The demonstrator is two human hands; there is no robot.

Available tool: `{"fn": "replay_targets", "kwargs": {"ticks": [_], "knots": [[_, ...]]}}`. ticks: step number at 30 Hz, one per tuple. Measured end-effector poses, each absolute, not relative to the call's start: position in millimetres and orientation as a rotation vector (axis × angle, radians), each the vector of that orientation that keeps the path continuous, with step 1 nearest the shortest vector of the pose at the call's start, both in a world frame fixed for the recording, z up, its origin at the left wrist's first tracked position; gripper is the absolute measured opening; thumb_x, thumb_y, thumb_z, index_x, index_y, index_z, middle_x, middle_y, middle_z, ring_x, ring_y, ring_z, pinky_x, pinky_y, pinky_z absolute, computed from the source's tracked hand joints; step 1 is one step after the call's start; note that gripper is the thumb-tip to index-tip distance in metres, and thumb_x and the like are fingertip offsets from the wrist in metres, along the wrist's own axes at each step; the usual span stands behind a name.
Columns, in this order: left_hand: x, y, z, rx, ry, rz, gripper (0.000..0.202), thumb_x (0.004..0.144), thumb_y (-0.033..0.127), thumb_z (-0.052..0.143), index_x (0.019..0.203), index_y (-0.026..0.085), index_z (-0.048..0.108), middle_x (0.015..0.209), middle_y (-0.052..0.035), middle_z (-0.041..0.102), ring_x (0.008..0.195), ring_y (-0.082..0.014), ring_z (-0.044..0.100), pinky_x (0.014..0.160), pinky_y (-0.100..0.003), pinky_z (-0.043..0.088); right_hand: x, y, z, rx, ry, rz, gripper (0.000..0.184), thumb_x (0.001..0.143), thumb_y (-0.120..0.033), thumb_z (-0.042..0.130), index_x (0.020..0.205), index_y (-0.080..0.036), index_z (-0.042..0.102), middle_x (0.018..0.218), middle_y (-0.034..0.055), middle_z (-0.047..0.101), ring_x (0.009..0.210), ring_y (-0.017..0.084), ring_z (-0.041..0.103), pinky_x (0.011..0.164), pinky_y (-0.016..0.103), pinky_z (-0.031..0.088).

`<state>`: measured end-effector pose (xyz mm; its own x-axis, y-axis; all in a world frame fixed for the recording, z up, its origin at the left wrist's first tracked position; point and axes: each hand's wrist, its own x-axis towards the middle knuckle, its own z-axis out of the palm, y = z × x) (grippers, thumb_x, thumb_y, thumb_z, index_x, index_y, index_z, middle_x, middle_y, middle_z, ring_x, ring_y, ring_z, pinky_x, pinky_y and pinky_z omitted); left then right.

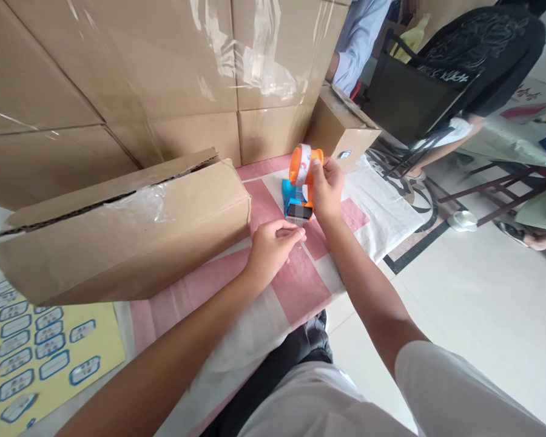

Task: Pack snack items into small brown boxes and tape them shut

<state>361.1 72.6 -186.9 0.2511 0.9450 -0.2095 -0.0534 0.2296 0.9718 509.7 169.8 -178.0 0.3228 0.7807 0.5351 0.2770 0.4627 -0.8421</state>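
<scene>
My right hand (328, 188) grips an orange and blue tape dispenser (316, 159) and holds it up over the table. A roll of clear tape (304, 165) with a printed core sits in it. Close below the dispenser's blue cutting end, my left hand (273, 250) pinches the end of a strip of clear tape (298, 223). To the left of both hands lies a long cardboard box (164, 237) with a strip of clear tape across its top seam.
Stacked cardboard boxes (164, 60) form a wall behind the table. A smaller box (341, 127) stands at the back right. Yellow sheets with blue-edged labels (50, 346) lie at lower left. Beyond the table are a chair (409, 91) and other people.
</scene>
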Motion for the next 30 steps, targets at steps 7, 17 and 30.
{"fn": "replay_targets", "kwargs": {"ticks": [7, 17, 30], "knots": [[363.6, 70.3, -188.1, 1.078, 1.089, 0.846, 0.019, 0.080, 0.035, 0.073, 0.084, 0.017, 0.069, 0.085, -0.0059, 0.080, 0.049, -0.0091, 0.055, 0.036, -0.019, 0.035, 516.4, 174.3, -181.9, -1.063, -1.207, 0.515, 0.054, 0.088, -0.070, 0.062, 0.070, -0.022, 0.046, 0.062, -0.0058, 0.043, 0.057, 0.009, 0.044, 0.055, 0.024, 0.038], [363.5, 68.7, -190.5, 1.097, 1.083, 0.848, 0.022, 0.080, 0.039, 0.073, 0.084, 0.017, 0.070, 0.084, -0.0051, 0.079, 0.047, -0.0078, 0.051, 0.036, -0.019, 0.036, 519.3, 179.4, -189.4, -1.154, -1.136, 0.562, 0.053, 0.088, -0.069, 0.062, 0.070, -0.022, 0.047, 0.063, -0.0052, 0.045, 0.058, 0.009, 0.046, 0.053, 0.023, 0.036], [365.7, 67.4, -189.5, 1.095, 1.077, 0.838, 0.018, 0.081, 0.034, 0.072, 0.082, 0.017, 0.068, 0.084, -0.0049, 0.079, 0.045, -0.0075, 0.049, 0.034, -0.019, 0.036, 516.7, 173.7, -180.8, -1.165, -1.090, 0.616, 0.048, 0.091, -0.058, 0.067, 0.068, -0.020, 0.049, 0.060, -0.0063, 0.043, 0.054, 0.007, 0.042, 0.052, 0.022, 0.035]]}}
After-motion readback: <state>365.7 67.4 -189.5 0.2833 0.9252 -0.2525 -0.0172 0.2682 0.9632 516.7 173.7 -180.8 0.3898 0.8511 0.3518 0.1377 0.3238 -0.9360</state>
